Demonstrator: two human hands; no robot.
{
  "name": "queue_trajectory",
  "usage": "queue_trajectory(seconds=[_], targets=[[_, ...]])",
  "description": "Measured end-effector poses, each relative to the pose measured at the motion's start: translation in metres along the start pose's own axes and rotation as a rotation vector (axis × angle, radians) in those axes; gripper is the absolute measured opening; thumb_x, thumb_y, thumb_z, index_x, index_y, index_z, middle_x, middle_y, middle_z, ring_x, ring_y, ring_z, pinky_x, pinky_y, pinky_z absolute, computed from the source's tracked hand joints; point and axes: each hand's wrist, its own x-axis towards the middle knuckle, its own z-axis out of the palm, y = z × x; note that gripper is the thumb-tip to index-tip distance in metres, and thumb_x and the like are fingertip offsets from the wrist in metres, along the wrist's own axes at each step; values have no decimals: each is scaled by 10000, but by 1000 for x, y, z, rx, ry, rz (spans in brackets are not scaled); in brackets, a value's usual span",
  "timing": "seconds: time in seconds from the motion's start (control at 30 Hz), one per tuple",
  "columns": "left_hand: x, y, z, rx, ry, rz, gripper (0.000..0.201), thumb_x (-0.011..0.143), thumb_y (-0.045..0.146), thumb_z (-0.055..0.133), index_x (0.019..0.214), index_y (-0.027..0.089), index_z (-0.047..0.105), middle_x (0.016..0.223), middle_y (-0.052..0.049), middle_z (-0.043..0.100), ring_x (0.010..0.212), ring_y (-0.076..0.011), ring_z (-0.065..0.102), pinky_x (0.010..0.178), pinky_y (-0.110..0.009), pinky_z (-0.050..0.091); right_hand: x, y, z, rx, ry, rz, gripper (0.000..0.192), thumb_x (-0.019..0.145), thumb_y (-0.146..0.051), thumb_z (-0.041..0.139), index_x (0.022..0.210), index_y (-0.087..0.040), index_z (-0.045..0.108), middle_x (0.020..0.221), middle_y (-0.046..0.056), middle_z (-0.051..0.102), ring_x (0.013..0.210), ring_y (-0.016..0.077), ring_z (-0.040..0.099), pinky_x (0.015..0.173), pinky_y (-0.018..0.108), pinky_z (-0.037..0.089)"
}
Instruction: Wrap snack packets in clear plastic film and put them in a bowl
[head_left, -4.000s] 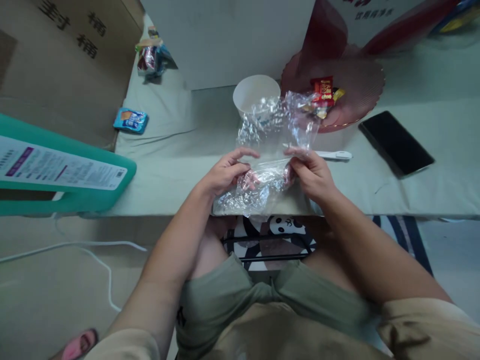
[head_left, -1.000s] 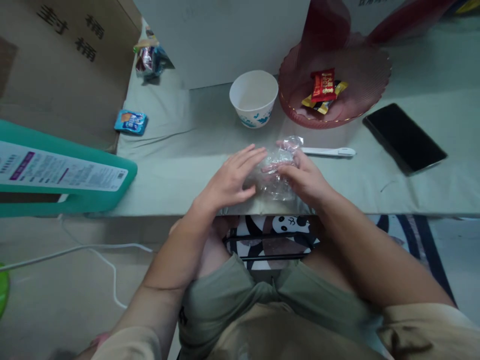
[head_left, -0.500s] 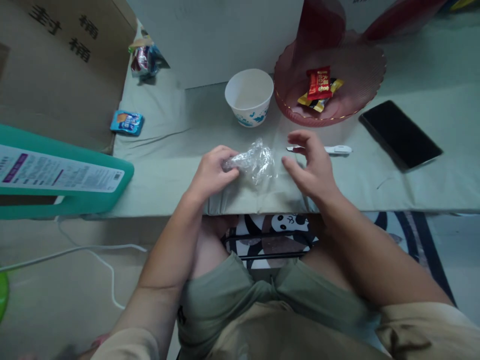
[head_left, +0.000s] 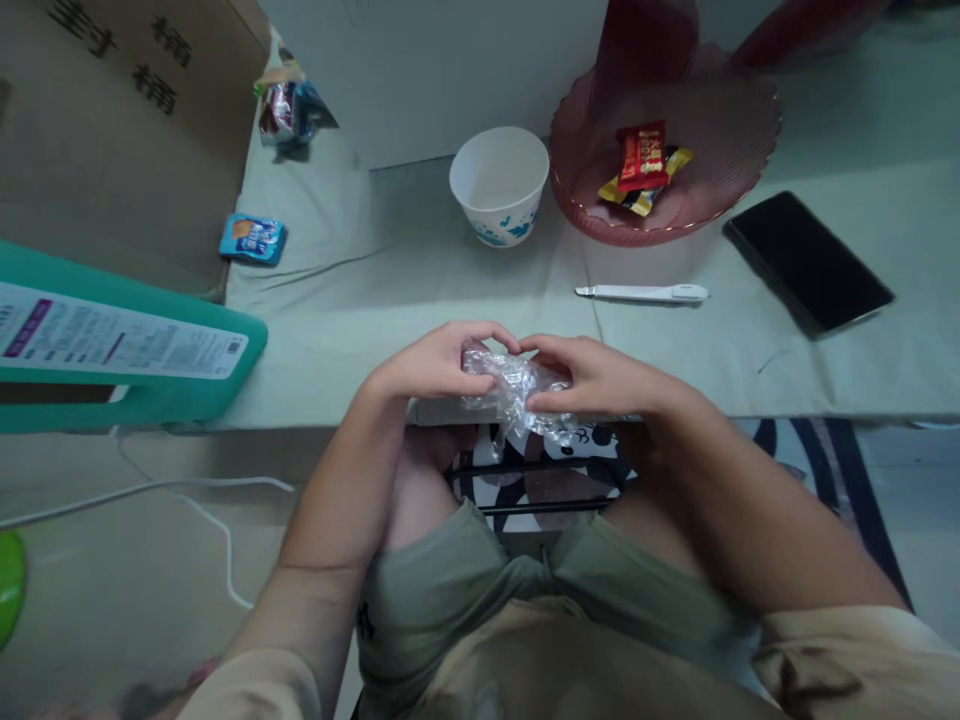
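A crumpled sheet of clear plastic wrap (head_left: 516, 390) is held between both my hands at the table's front edge, part of it hanging over the edge. My left hand (head_left: 446, 362) grips its left side with bent fingers and thumb. On the other side, my right hand (head_left: 592, 375) has its fingers and thumb closed around the wrap, and the fingertips of both hands meet above it. Beyond the hands lies a white craft knife (head_left: 643, 293) with its blade end toward the left. A white paper bowl (head_left: 501, 215) with blue print stands farther back.
A pink glass dish (head_left: 626, 232) holds a red candy packet (head_left: 643, 155) and a yellow one. The black tablet (head_left: 810, 262) lies at right. At left are a blue snack packet (head_left: 253, 239), a green container (head_left: 251, 345) and a cardboard box (head_left: 150, 170).
My right hand has come in from the right and taken hold of the plastic wrap. Both hands, with the wrap, have moved closer to me, over the table's edge.
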Motion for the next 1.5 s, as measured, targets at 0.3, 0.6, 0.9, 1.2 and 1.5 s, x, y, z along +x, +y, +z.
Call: queue_trajectory(seconds=[0.3, 0.6, 0.9, 1.2, 1.5], targets=[[8, -23, -4, -589, 405, 104, 485, 670, 385, 851, 1077, 193, 673, 843, -12, 710, 690, -108, 637, 617, -211, 482, 7, 8, 1, 19, 166, -55, 162, 839, -277, 580, 955, -190, 652, 862, 19, 671, 794, 177, 597, 726, 295, 457], [42, -18, 28, -354, 435, -1, 310, 774, 428, 770, 889, 150, 695, 789, -43, 709, 730, -157, 644, 721, -294, 525, 29, 23, 7, 242, 540, -50, 334, 804, -418, 701, 1055, -221, 604, 948, 30, 637, 868, 189, 601, 818, 357, 502], [41, -20, 28, -582, 305, 103, 433, 733, 408, 829, 1100, 266, 648, 670, 55, 614, 503, -103, 542, 505, -234, 444, 24, 20, 4, 387, 568, -187, 191, 801, -338, 697, 948, -245, 616, 912, -4, 609, 754, 139, 561, 687, 288, 475], [50, -18, 20, -591, 387, 92, 410, 696, 536, 818, 814, 194, 625, 736, 15, 616, 611, -101, 574, 575, -230, 477, 22, 16, -3, 140, 653, -159, 252, 766, -181, 536, 856, -239, 763, 1190, 68, 587, 1190, 253, 575, 1053, 466, 470], [26, 18, -23, 49, 1184, 207, 298, 750, 333, 775, 854, 252, 508, 740, 41, 536, 704, -126, 555, 657, -246, 479, 25, 10, -3, 250, 756, -57, 277, 834, -290, 557, 1096, -219, 612, 1202, 104, 606, 932, 190, 628, 802, 358, 548]])
